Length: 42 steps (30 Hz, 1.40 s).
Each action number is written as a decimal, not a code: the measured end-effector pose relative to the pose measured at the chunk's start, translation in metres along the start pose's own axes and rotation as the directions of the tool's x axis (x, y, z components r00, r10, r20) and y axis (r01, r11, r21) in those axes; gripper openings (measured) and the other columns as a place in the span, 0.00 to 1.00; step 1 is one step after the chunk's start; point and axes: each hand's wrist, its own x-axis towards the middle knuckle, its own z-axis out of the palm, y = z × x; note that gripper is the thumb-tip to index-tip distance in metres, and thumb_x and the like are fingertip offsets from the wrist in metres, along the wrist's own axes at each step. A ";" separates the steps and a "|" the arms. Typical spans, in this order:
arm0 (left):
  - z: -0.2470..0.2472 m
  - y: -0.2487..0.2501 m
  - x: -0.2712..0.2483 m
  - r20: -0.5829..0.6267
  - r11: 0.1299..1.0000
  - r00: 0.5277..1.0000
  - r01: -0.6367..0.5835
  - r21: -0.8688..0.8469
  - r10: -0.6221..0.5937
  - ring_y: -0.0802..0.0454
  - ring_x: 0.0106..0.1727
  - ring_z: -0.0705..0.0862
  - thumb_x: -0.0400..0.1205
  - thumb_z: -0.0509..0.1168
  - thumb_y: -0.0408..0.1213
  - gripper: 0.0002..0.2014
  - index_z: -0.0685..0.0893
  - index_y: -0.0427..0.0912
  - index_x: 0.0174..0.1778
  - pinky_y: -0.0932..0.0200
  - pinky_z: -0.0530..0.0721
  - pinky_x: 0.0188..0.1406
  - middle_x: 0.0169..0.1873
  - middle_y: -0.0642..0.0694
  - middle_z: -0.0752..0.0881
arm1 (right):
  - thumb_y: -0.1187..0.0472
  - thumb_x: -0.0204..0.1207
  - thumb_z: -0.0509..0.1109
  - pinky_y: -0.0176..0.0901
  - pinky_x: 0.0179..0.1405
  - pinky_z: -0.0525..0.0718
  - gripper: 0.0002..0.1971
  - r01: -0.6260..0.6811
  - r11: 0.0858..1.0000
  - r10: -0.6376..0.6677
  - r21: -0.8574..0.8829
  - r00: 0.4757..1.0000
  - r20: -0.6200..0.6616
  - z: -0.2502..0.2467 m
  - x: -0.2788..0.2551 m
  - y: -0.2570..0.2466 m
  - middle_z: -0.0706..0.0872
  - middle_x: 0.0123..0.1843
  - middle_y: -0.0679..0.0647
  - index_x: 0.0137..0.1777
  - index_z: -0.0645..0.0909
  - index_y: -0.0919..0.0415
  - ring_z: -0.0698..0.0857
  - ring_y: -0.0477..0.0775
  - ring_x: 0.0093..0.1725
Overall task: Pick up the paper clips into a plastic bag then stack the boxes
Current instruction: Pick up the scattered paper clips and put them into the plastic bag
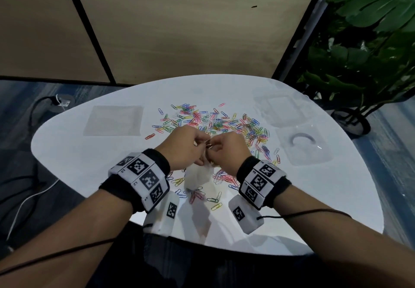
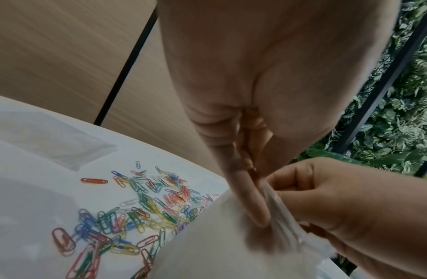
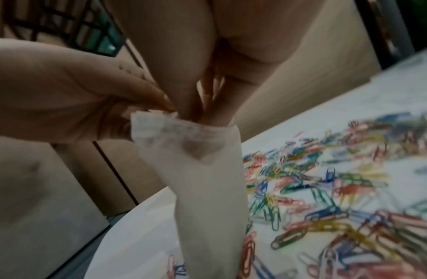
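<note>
A small translucent plastic bag [image 1: 197, 178] hangs over the white table [image 1: 89, 153], held at its mouth by both hands. My left hand [image 1: 185, 147] pinches the left side of the rim [image 3: 145, 122]. My right hand [image 1: 225, 150] grips the right side, with fingertips [image 3: 207, 113] dipping into the opening. Coloured paper clips [image 1: 215, 122] lie scattered across the table behind and beneath the hands, and show in the left wrist view [image 2: 136, 217] and the right wrist view [image 3: 327, 198]. Two clear plastic boxes [image 1: 285, 110] [image 1: 303, 145] lie flat at the right. I cannot see what the bag holds.
A flat pile of spare plastic bags [image 1: 114, 120] lies at the table's left. A potted plant [image 1: 363, 52] stands beyond the right edge. Cables [image 1: 27, 193] run over the floor at the left. Wooden wall panels rise behind the table.
</note>
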 end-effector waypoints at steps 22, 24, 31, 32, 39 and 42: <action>-0.015 -0.005 -0.004 -0.111 0.997 0.994 0.025 0.079 -0.016 0.47 0.37 0.93 0.86 0.60 0.27 0.19 0.81 0.37 0.73 0.51 0.92 0.49 0.55 0.37 0.89 | 0.49 0.75 0.72 0.56 0.66 0.81 0.33 0.164 0.698 0.056 -0.697 0.958 0.282 -0.004 -0.022 0.106 0.70 0.79 0.55 0.80 0.66 0.44 0.77 0.63 0.71; -0.015 -0.006 -0.004 -0.104 0.995 0.995 0.020 0.096 -0.010 0.47 0.37 0.93 0.86 0.60 0.27 0.19 0.82 0.37 0.73 0.54 0.93 0.45 0.52 0.39 0.89 | 0.56 0.77 0.70 0.53 0.59 0.85 0.24 0.220 0.664 -0.018 -0.715 0.960 0.279 0.004 -0.017 0.108 0.79 0.69 0.57 0.74 0.75 0.48 0.83 0.63 0.62; -0.021 -0.013 -0.004 -0.064 0.994 0.998 0.022 0.112 -0.015 0.52 0.34 0.93 0.86 0.61 0.29 0.18 0.84 0.40 0.70 0.46 0.93 0.46 0.41 0.50 0.87 | 0.72 0.75 0.67 0.43 0.42 0.85 0.10 0.128 0.691 0.004 -0.711 0.984 0.181 0.009 0.006 0.106 0.85 0.41 0.56 0.43 0.89 0.62 0.85 0.57 0.40; -0.022 -0.013 -0.004 -0.064 0.992 0.998 0.022 0.121 -0.015 0.53 0.34 0.93 0.86 0.61 0.29 0.17 0.84 0.41 0.70 0.45 0.93 0.45 0.41 0.51 0.87 | 0.69 0.76 0.69 0.41 0.44 0.85 0.09 0.086 0.740 0.031 -0.667 0.986 0.161 0.005 0.008 0.106 0.87 0.38 0.56 0.41 0.91 0.62 0.85 0.55 0.39; -0.018 -0.004 -0.001 -0.048 0.990 0.999 0.016 0.140 -0.009 0.56 0.33 0.93 0.86 0.60 0.30 0.18 0.83 0.42 0.71 0.56 0.91 0.41 0.36 0.49 0.90 | 0.63 0.68 0.82 0.30 0.36 0.87 0.05 -0.307 0.952 0.307 -0.003 0.951 0.024 -0.038 0.002 0.086 0.93 0.38 0.54 0.42 0.93 0.61 0.91 0.48 0.36; -0.011 0.000 0.003 -0.039 0.991 0.999 0.031 0.129 -0.026 0.54 0.34 0.93 0.86 0.60 0.29 0.19 0.81 0.40 0.73 0.65 0.88 0.34 0.36 0.48 0.89 | 0.70 0.68 0.80 0.39 0.45 0.91 0.06 -0.253 0.856 0.248 0.451 0.966 0.072 -0.051 -0.003 0.051 0.92 0.42 0.63 0.45 0.90 0.69 0.91 0.57 0.41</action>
